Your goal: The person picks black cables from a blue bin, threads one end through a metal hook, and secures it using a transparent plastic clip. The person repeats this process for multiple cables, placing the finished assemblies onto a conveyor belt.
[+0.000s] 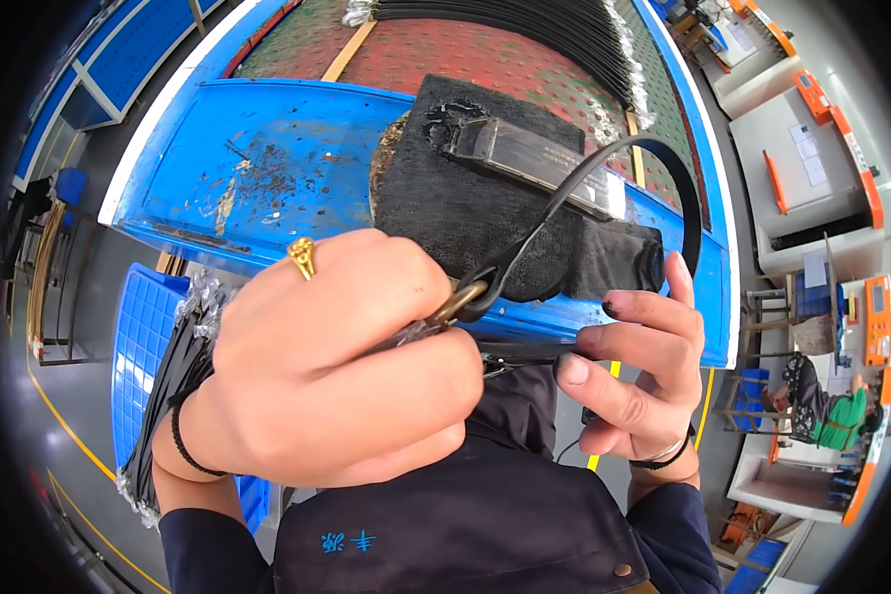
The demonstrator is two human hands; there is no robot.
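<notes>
My left hand [337, 366] is closed around the end of a thin black belt [691, 198], at its brass-coloured buckle [462, 300]. Clear wrap shows by the buckle, and most of this end is hidden in the fist. From there the belt arcs up and drops behind my right hand [643, 361]. Thumb and fingers of that hand pinch a dark flat piece of the belt, and some fingertips are stained black. Just beyond both hands a black cloth [455, 213] lies on the blue table [277, 178]. A clear rectangular case [540, 158] with dark contents rests on the cloth.
A thick row of black belts [525, 22] with wrapped ends lies on the far red-green surface. To my left, more wrapped belts [173, 371] hang over a blue crate [134, 346]. A person in green [841, 421] works at benches far right.
</notes>
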